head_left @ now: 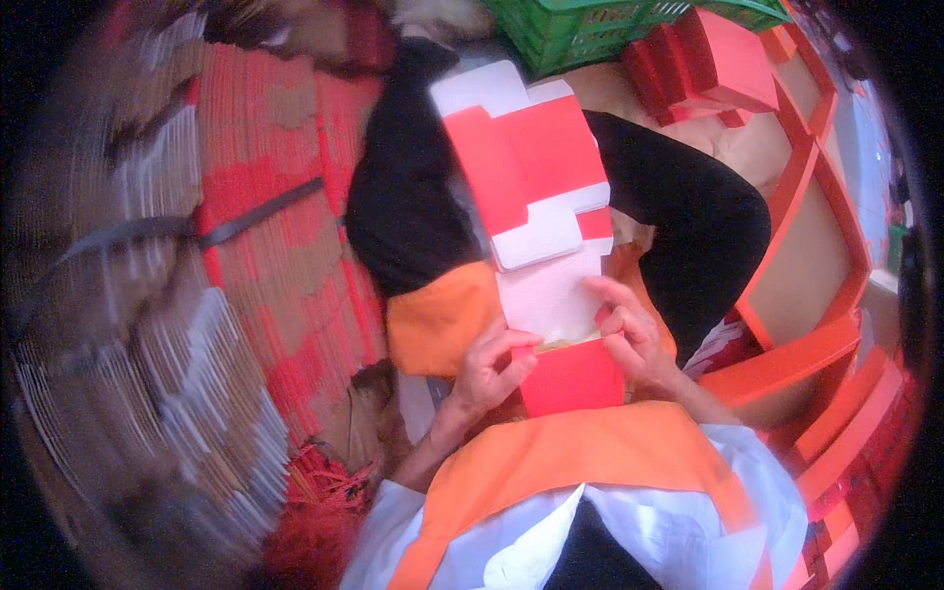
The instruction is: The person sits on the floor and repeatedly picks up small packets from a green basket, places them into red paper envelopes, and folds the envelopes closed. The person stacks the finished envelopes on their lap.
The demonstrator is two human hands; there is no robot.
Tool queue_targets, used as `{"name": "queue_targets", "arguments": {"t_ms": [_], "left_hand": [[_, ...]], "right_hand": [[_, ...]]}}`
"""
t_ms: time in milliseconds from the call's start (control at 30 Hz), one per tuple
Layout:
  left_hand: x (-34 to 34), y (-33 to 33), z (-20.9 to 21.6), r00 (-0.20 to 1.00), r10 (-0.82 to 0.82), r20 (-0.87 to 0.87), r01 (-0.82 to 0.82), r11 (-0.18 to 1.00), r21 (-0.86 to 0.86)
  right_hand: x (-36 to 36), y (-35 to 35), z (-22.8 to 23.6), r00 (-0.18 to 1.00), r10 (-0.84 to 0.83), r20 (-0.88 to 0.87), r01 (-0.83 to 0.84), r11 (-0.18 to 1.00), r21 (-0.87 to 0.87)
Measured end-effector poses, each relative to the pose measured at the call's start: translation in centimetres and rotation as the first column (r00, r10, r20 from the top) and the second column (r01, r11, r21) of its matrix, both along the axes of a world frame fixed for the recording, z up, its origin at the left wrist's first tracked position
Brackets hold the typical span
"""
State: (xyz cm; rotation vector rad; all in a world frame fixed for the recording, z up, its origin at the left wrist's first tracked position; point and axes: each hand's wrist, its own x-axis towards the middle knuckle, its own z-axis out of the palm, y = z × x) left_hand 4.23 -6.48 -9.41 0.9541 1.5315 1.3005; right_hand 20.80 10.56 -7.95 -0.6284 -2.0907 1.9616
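A red carton [575, 379] with a white inner panel [553, 295] rests in my lap against the orange apron [580, 447]. My left hand [492, 366] pinches the carton's left corner between thumb and fingers. At its right corner is my right hand [634, 334], fingers curled and the thumb against the edge of the red panel. Beyond the white panel, a stack of flat red and white carton blanks [536, 147] lies between my black-clad legs. A narrow yellowish strip shows along the carton's fold; what it is, I cannot tell.
Tall bundles of flattened red and brown cardboard [265, 197], bound with a dark strap [261, 211], fill the left side. A green plastic crate [580, 29] stands at the far side. Red boxes [703, 64] lie beside it, and open red-edged cartons [801, 236] crowd the right.
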Motion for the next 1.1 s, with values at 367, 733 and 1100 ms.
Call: {"name": "queue_targets", "arguments": {"t_ms": [367,733,1100], "left_hand": [[3.2,1.2,1.0,0.871,0.399,0.285,-0.435,0.897,0.075],[2.0,2.1,2.0,0.942,0.336,0.000,-0.336,0.942,-0.016],[2.5,2.0,1.5,0.927,0.366,0.085,-0.370,0.928,0.034]], "right_hand": [[-0.4,-2.6,-0.1,0.919,-0.383,-0.095,0.299,0.832,-0.467],[-1.7,-1.0,1.6,0.978,-0.207,0.011,0.205,0.960,-0.191],[-1.4,-0.7,0.8,0.982,-0.187,-0.025,0.178,0.963,-0.203]]}}
